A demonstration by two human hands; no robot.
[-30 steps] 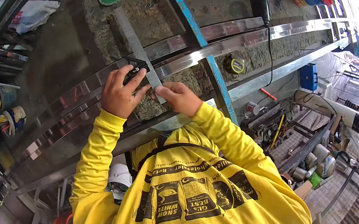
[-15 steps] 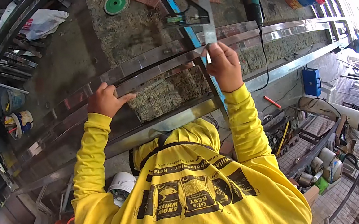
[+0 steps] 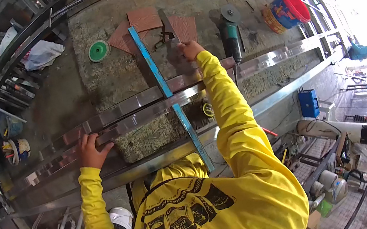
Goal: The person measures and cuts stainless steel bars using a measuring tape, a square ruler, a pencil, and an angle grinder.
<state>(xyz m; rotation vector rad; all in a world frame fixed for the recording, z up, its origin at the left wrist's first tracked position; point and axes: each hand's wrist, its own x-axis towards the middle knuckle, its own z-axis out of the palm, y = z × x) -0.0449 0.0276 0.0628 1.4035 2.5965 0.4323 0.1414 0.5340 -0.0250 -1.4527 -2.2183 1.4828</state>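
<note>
My left hand (image 3: 93, 151) is closed over the near metal tube (image 3: 142, 118), fingers across its top and thumb along the near side. Out past the tubes, my right hand (image 3: 190, 51) grips the steel blade of a combination square (image 3: 173, 29), low over the bench. The square's dark head lies left of the blade, near the red-brown tile pieces (image 3: 145, 19). A blue bar (image 3: 149, 61) crosses the tubes and passes under the near one. Partly hidden by my right sleeve is a round yellow-and-black object (image 3: 208, 109).
An angle grinder (image 3: 231, 39) with a cord rests right of my right hand. Farther right stands a red-rimmed bucket (image 3: 286, 9). A green disc (image 3: 98, 51) lies at the left. Metal frame rails (image 3: 282, 88) surround the bench, and a person in blue (image 3: 361, 51) is at far right.
My right hand has carried the combination square away from the tubes, farther across and down toward the bench by the tiles. My left hand stays on the tube. The camera view has shifted.
</note>
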